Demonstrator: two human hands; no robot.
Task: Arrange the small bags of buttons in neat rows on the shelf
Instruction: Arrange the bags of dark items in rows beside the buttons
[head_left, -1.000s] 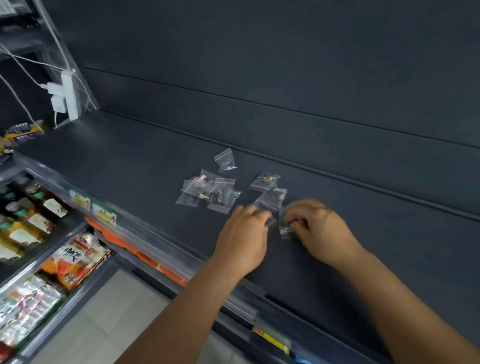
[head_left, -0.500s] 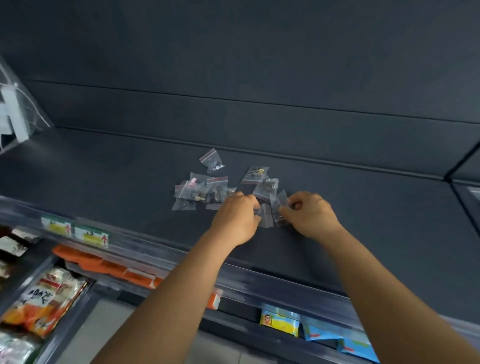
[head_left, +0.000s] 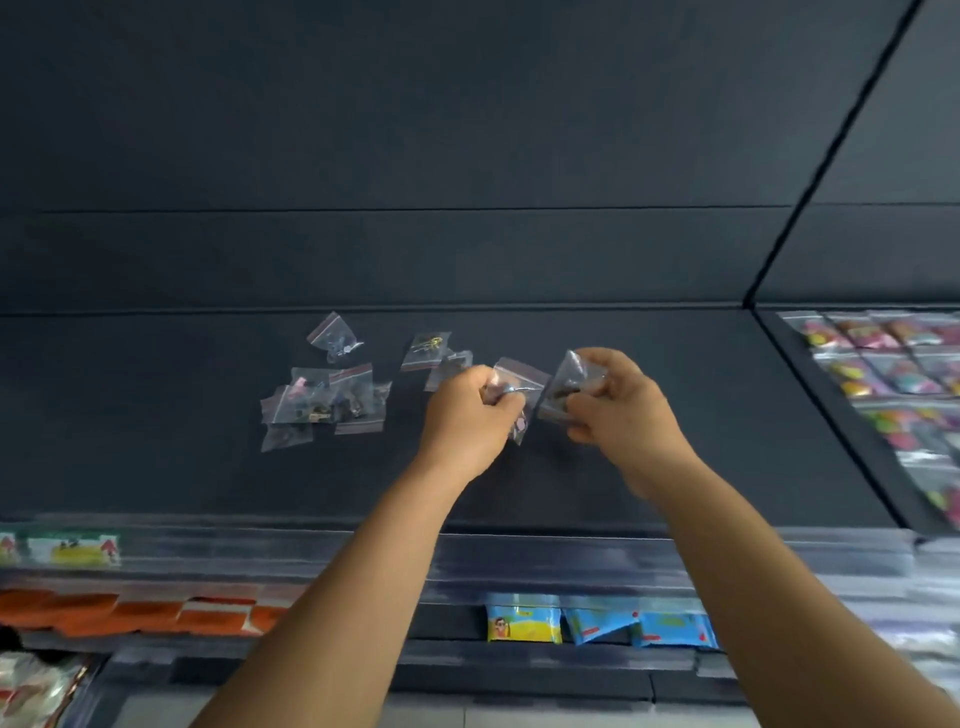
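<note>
Reaching up from the bottom of the frame over the dark shelf (head_left: 675, 426), both forearms meet at centre. Left hand (head_left: 467, 410) curls its fingers round one clear bag (head_left: 522, 382); right hand (head_left: 621, 402) pinches another bag (head_left: 569, 387) just beside it (both lifted). A loose pile of bags (head_left: 324, 400) lies left of centre.

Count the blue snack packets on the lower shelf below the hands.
3, side by side in a row: left, middle, right. The right forearm may hide more.
</note>
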